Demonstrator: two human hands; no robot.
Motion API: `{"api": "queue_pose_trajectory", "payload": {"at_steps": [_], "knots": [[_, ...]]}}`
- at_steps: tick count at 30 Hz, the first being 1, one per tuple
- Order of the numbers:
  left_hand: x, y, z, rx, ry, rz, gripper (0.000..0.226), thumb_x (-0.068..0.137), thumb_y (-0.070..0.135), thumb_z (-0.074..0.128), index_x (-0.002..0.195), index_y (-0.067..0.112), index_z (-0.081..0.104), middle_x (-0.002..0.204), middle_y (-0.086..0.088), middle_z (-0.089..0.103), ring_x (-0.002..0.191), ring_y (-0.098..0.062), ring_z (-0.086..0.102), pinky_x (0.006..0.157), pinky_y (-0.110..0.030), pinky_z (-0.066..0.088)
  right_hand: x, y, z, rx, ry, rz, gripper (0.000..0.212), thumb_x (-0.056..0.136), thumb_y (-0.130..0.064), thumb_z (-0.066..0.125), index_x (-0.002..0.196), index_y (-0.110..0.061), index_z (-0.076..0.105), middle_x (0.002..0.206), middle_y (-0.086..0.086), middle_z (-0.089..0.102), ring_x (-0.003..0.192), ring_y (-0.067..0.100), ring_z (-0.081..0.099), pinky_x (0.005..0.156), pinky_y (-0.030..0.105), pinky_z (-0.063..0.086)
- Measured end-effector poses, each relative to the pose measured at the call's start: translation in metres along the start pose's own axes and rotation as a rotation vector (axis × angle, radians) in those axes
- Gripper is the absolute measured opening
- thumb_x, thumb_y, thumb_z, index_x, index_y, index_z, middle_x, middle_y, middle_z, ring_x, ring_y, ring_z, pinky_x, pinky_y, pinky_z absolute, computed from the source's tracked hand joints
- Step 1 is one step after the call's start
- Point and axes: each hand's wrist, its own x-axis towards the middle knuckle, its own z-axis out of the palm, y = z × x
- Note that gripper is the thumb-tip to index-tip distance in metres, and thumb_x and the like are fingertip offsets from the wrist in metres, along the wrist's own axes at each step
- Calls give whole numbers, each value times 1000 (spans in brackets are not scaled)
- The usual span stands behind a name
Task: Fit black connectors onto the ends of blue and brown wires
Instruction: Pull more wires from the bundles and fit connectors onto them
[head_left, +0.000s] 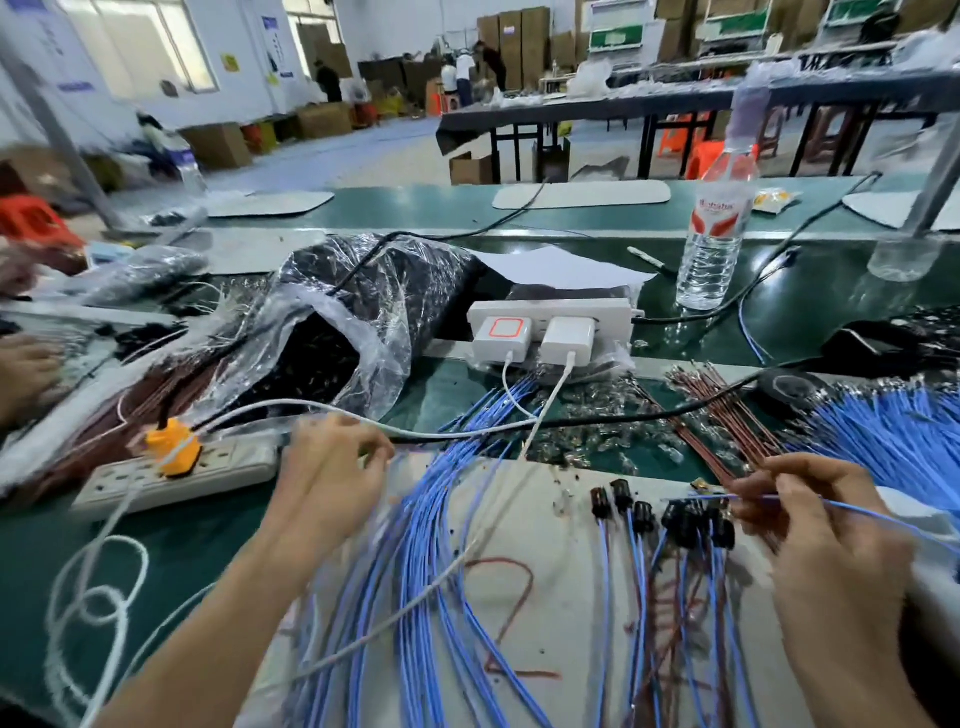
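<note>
Right hand: yours, thumb and fingertips pinched tight on one blue wire.
Blue wire: runs through that pinch, with its short end pointing left of the grip and its long tail trailing off to the right. No connector is on it yet.
Black connectors: just left of the grip and a little towards you, a row already seated on wires that run back to you.
Risk, snag: the held end hovers close over that row, so a careless swing could drag finished pieces out of line.
Risk, buckle: your pinch sits back from the tip, so the end may bend when you push it into a housing.
Brown wires: just beyond the grip, fanned on the green bench, the nearest ones reaching your fingers.
Loose blue wires: left of the grip, a thick sheaf between your hands.
White cable: crosses the far end of that sheaf. If you hook it while picking a wire, the chargers get tugged.
Left hand: well left of the grip, fingers curled beside the cable. It is blurred, so you cannot tell whether it holds anything.
Plastic bag: beyond the left hand, with dark parts inside.
Water bottle: far beyond the grip, upright among cords. A pulled cord could topple it.
</note>
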Motion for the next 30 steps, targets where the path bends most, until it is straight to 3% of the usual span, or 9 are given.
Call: {"api": "queue_pose_trajectory", "payload": {"at_steps": [5, 11, 14, 16, 18, 21, 25, 27, 30], "knots": [[74, -24, -13, -116, 230, -251, 26, 84, -10, 47, 101, -3, 65, 105, -26, 63, 102, -39, 57, 88, -38, 40, -6, -6, 4, 108, -69, 53, 32, 100, -4, 28, 83, -17, 53, 75, 10, 70, 53, 18, 62, 51, 20, 52], [100, -44, 7, 19, -288, -254, 30, 86, 5, 63, 116, 0, 62, 121, -24, 60, 112, -40, 56, 93, -39, 45, -4, -4, 0, 122, -40, 37, 32, 100, -4, 28, 83, -13, 54, 66, 8, 68, 51, 22, 60, 50, 23, 51], [92, -46, 12, 94, -195, -153, 3, 85, 4, 63, 84, 1, 64, 98, -25, 66, 95, -40, 63, 71, -32, 44, -3, -1, 1, 125, -30, 34, 32, 100, -4, 29, 83, -13, 54, 64, 9, 68, 50, 23, 58, 49, 23, 50], [91, -49, 9, 63, -86, -143, 17, 86, 6, 61, 70, 12, 58, 89, -21, 68, 87, -37, 64, 72, -34, 47, -2, 0, 2, 110, -23, 21, 30, 99, -3, 31, 83, -14, 54, 64, 8, 68, 50, 21, 59, 49, 24, 50], [90, -47, 2, -14, 61, -163, 10, 87, 3, 61, 91, 9, 68, 97, -20, 70, 94, -36, 64, 80, -35, 46, -1, 3, 2, 53, -22, -8, 26, 98, -3, 37, 84, -16, 55, 69, 7, 69, 54, 20, 62, 53, 24, 53], [73, -37, -17, -157, 164, -263, 32, 88, 1, 61, 119, 7, 63, 103, -22, 68, 96, -31, 66, 87, -33, 46, 0, 7, 1, 0, -10, -20, 23, 95, -2, 45, 85, -18, 57, 74, 8, 70, 58, 19, 65, 58, 24, 54], [-16, 3, -30, -551, 280, -260, 18, 91, 8, 61, 88, 25, 66, 64, -1, 70, 50, -2, 66, 51, -8, 49, 3, 8, 2, -7, 55, -5, 25, 90, 6, 51, 86, -18, 58, 76, 5, 69, 61, 11, 66, 63, 18, 55], [-61, 37, -22, -752, 186, -261, 17, 87, 9, 66, 83, 25, 69, 60, 0, 68, 47, -9, 64, 50, -16, 52, 2, 7, 2, -30, 61, -26, 24, 89, 8, 52, 87, -15, 59, 77, 0, 69, 61, 5, 66, 62, 13, 53], [-84, 88, 8, -1013, -242, -273, 17, 84, 4, 69, 81, 20, 75, 66, -2, 67, 49, -9, 57, 47, -18, 47, 0, 6, 2, -47, 22, -19, 14, 92, 3, 53, 88, -8, 61, 78, 1, 69, 62, 2, 66, 61, 10, 51]]}}
